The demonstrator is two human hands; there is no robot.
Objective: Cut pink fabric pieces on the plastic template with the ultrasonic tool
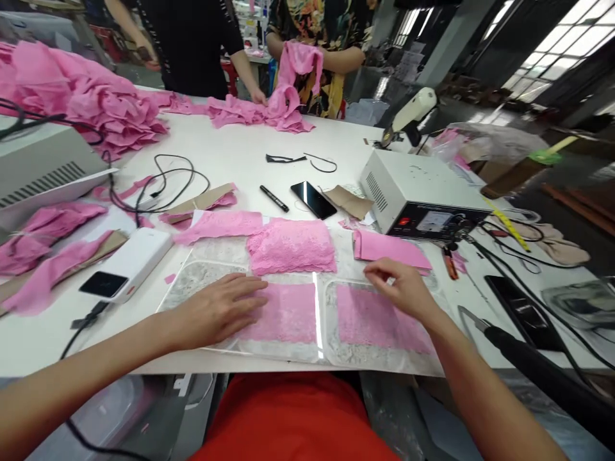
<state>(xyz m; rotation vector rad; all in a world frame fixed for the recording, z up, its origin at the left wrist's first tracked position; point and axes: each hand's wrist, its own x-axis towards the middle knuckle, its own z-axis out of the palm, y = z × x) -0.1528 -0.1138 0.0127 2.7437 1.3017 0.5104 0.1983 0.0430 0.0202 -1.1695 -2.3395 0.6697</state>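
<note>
My left hand (pixel 216 309) lies flat with fingers stretched out, its fingertips over the left edge of a pink lace piece (pixel 288 314). That piece lies on a clear template sheet (pixel 202 269) with rounded frames. A second pink lace piece (pixel 365 317) lies in the right frame. Above it my right hand (pixel 401 285) has its thumb and fingertips together in a pinch; whether anything small is between them is hidden. Just beyond those fingertips is a stack of folded pink fabric (pixel 391 248). A pile of pink lace pieces (pixel 292 246) lies behind the left frame.
A grey control box (pixel 427 192) and a hot-knife-like tool (pixel 509 346) with its cable are at right. Behind the pieces lie a marker (pixel 274 198) and a phone (pixel 313 199). A white power bank (pixel 127 266) is at left. Two people handle pink fabric (pixel 240 112) across the table.
</note>
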